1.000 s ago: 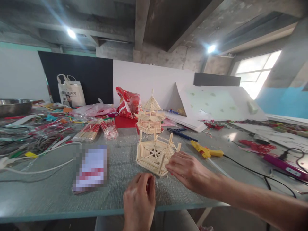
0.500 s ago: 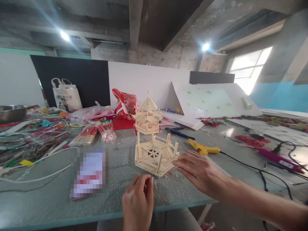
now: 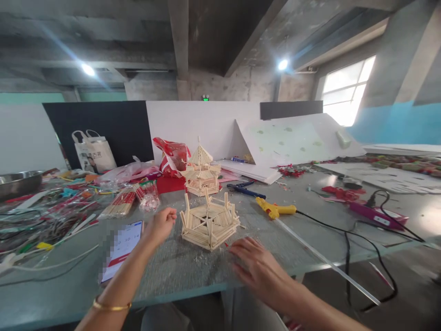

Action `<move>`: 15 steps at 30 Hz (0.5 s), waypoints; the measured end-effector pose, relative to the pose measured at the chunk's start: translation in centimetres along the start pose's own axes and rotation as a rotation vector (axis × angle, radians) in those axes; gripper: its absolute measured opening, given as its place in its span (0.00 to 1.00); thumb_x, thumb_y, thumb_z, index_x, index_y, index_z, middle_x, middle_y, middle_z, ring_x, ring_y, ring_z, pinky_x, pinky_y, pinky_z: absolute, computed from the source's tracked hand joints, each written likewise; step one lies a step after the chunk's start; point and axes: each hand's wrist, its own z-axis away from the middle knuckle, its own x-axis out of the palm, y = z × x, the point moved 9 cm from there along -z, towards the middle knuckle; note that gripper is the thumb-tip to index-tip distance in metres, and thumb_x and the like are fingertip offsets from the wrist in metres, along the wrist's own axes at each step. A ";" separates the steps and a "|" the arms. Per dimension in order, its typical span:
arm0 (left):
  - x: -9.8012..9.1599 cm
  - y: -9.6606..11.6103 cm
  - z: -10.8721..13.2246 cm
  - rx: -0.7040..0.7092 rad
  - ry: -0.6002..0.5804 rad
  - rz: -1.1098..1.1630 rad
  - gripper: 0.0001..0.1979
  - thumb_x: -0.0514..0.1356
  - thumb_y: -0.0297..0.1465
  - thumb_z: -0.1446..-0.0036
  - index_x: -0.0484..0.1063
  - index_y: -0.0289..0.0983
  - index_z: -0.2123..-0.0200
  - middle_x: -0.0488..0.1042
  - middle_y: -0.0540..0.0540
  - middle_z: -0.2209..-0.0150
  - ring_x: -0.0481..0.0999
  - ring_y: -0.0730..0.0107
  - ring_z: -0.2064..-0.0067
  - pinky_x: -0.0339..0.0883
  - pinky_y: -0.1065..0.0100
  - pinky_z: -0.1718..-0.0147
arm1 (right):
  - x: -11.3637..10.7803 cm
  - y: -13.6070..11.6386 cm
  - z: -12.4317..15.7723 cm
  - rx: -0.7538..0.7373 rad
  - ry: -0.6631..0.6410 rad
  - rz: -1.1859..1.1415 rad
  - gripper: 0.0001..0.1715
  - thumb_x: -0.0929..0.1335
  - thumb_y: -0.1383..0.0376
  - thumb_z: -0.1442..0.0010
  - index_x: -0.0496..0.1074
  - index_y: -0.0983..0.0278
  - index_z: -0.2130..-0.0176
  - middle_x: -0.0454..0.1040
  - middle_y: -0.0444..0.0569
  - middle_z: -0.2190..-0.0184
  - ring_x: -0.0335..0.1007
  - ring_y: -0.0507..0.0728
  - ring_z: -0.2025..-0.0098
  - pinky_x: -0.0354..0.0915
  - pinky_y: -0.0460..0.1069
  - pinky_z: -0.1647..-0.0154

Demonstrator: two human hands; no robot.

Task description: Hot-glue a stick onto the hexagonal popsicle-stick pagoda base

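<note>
A hexagonal frame of thin wooden sticks (image 3: 211, 232) lies on the table, with short posts standing up along its rim. Just beyond it stands a tiered pagoda model (image 3: 200, 171) of the same sticks, topped by a pointed roof. To the left of the frame, my left hand (image 3: 164, 224) is raised with its fingers curled in; anything inside them is hidden. It is apart from the frame. My right hand (image 3: 253, 264) is low at the frame's near right side, fingers stretched out and pointing left, with no object visible in it.
A yellow glue gun (image 3: 275, 209) and dark-handled pliers (image 3: 246, 189) lie to the right, with a long translucent rod (image 3: 327, 262) reaching past the table edge. A phone (image 3: 124, 248) lies left, near bundled sticks (image 3: 119, 203). A purple power strip (image 3: 377, 215) trails black cables.
My left hand has moved up and left, from the frame's near side to its left. My right hand has come back nearer, off the frame's right rim. The camera view has shifted too.
</note>
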 end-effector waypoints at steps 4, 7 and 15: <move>3.0 -0.4 -1.1 -0.058 -0.139 0.017 0.06 0.57 0.30 0.44 0.70 0.33 0.67 0.72 0.51 0.72 0.72 0.74 0.72 0.68 0.68 0.70 | 1.7 0.1 -0.5 0.027 0.033 0.023 0.18 0.65 0.64 0.44 0.68 0.63 0.52 0.70 0.52 0.53 0.62 0.61 0.52 0.57 0.58 0.49; 4.0 -0.3 -0.5 -0.082 -0.188 0.054 0.04 0.56 0.28 0.43 0.70 0.33 0.68 0.71 0.53 0.75 0.71 0.76 0.74 0.67 0.69 0.72 | 1.9 -0.1 -0.7 0.036 0.011 0.008 0.18 0.65 0.63 0.44 0.68 0.62 0.52 0.68 0.51 0.51 0.61 0.61 0.51 0.55 0.58 0.48; 4.1 0.7 0.8 -0.087 -0.182 0.190 0.17 0.46 0.16 0.61 0.69 0.35 0.73 0.73 0.53 0.78 0.73 0.75 0.74 0.66 0.73 0.72 | 1.3 0.6 -0.9 0.064 0.011 -0.028 0.20 0.64 0.61 0.42 0.67 0.66 0.51 0.68 0.53 0.52 0.60 0.61 0.50 0.53 0.56 0.47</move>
